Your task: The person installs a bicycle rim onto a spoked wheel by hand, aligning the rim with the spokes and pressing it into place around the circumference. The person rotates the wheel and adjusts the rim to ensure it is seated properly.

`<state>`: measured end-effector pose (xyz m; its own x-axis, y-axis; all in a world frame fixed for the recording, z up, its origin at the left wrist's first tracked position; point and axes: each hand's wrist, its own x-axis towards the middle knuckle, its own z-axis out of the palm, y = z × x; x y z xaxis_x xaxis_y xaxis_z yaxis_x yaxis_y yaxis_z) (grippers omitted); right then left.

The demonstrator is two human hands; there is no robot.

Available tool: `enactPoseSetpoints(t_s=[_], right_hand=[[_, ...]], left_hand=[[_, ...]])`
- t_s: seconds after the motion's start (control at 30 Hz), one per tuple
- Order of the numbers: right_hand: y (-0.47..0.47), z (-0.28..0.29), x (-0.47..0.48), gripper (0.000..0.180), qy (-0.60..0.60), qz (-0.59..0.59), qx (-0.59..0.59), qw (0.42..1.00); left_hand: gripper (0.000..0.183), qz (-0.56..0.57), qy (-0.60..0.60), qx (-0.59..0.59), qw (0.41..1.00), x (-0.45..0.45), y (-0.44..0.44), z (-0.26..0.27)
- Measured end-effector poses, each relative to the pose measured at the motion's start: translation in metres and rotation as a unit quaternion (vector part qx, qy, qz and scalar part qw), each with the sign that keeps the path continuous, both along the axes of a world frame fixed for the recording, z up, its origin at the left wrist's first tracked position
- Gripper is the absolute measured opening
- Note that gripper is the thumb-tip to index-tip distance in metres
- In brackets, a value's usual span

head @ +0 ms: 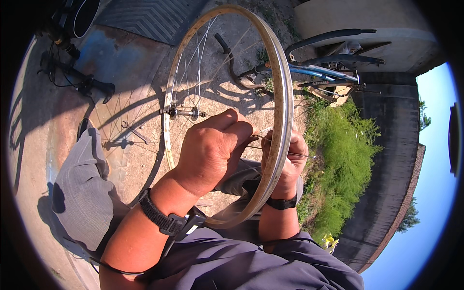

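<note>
A bicycle wheel (283, 90) with a worn, rust-spotted rim stands upright before me, only part of it spoked. Its metal hub (185, 112) sits left of my hands. My left hand (214, 148) is closed inside the wheel, with a thin spoke (261, 138) pinched at its fingertips. Across the rim, my right hand (295, 156) has fingers on both the inner and outer side and grips it. A spoke end (306, 156) pokes out past the rim beside the right fingers. The left palm and some fingertips are hidden.
On the ground at left lies a wrench (136, 132). A bicycle handlebar with a brake lever (103, 88) is at upper left, near a ridged mat (141, 16). Beyond the wheel is a blue bicycle frame (322, 72). Green plants (340, 156) grow along a wall (384, 156).
</note>
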<state>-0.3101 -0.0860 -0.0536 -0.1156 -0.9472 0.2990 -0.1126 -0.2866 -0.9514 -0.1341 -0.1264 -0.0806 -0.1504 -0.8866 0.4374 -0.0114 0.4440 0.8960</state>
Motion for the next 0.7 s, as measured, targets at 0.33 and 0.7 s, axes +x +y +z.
enactPoseSetpoints(t_s=[0.33,0.7], right_hand=[[0.000,0.008,0.002,0.020,-0.023,0.016,0.043,0.999],[0.039,0.032,0.009,0.039,-0.098,0.070,0.157,0.980]], left_hand=[[0.021,0.019,-0.028,-0.007,0.999,0.000,-0.003,-0.008],[0.016,0.036,-0.004,0.015,0.999,0.001,-0.003,-0.006]])
